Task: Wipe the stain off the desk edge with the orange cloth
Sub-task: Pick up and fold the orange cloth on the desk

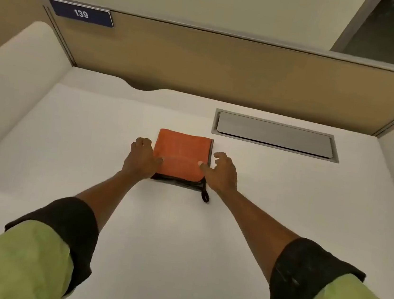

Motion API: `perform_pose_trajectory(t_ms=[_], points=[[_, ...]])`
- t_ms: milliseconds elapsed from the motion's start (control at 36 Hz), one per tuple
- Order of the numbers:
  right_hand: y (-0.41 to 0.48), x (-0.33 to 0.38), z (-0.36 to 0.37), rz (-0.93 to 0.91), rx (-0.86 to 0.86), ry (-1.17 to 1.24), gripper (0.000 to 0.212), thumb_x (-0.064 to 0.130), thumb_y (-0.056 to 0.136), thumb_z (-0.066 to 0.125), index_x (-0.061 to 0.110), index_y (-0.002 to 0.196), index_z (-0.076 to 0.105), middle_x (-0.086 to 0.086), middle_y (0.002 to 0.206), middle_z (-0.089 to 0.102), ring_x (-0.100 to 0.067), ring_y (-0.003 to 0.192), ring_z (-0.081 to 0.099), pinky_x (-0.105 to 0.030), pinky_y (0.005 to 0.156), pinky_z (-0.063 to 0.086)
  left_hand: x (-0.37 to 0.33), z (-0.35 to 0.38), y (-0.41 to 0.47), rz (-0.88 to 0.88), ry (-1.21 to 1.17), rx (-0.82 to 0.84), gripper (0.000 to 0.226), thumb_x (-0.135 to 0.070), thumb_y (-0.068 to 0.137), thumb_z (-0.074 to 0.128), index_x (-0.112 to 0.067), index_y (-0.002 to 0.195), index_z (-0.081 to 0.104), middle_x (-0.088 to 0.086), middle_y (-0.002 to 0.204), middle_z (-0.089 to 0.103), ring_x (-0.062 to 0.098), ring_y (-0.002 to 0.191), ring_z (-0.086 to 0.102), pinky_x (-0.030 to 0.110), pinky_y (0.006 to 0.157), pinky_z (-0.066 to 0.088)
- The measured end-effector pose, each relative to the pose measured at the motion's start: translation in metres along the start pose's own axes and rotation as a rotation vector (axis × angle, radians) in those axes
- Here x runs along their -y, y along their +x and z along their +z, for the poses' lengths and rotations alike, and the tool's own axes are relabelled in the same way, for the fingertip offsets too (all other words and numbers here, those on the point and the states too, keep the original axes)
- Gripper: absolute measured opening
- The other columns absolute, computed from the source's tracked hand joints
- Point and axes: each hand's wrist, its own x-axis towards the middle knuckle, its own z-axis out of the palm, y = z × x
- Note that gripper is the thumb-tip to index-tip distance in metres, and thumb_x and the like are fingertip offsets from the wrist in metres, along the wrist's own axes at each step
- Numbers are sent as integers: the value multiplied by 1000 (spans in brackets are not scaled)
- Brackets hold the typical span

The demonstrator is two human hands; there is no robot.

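Observation:
A folded orange cloth (181, 154) with a dark border and a black hanging loop lies flat on the white desk (67, 148), near its middle. My left hand (141, 158) rests at the cloth's left side, thumb on the orange fabric, fingers curled on the desk. My right hand (221, 172) sits at the cloth's right side, thumb touching the cloth, fingers spread apart above the desk. Neither hand has the cloth lifted. No stain shows in this view, and the desk's near edge is hidden below my arms.
A grey cable hatch (276, 135) is set into the desk at the back right. A tan partition (226, 66) with a blue "139" sign (81, 13) closes the back. A white curved side panel (12, 91) stands on the left.

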Motion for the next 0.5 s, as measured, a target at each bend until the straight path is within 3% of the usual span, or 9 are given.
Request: perform_pose_trajectory(t_ms=[167,278,361,417,444,500], points=[[26,12,11,151,3,52,64,42,93,77,10,142,52,-11,133,67,-33,122,65,-43,98,55,-6,1,20,-87,-122,-1,66,-33,102,72,0,153,45,20,154,53,40,141,55,48,112,46],[41,12,20,206,-39,8,50,30,93,78,8,134,59,-9,126,69,-31,115,67,-34,81,48,-8,9,31,-150,-146,5,62,-29,101,72,0,151,48,20,152,56,40,140,56,47,111,47],[48,14,26,261,-65,32,32,26,90,81,12,113,65,-3,105,66,-29,101,68,-32,72,47,-10,12,39,-226,-202,-9,55,-24,101,72,1,146,52,20,149,57,39,135,59,46,107,50],[52,15,27,285,-53,53,26,26,87,83,13,86,60,0,86,63,-27,83,66,-31,60,47,-13,10,42,-304,-264,-4,41,-21,100,72,-1,134,60,21,144,63,38,124,65,46,100,54],[54,15,29,297,-33,64,27,24,86,83,10,82,61,-3,82,66,-28,79,68,-33,58,50,-15,9,43,-341,-288,3,28,-20,99,72,-2,119,63,23,139,66,37,111,67,47,96,57],[57,13,30,315,7,98,21,19,84,81,2,86,70,-10,88,75,-31,84,74,-40,69,60,-16,8,44,-395,-341,22,22,-17,96,75,-2,101,60,27,128,70,33,96,66,50,94,61]])
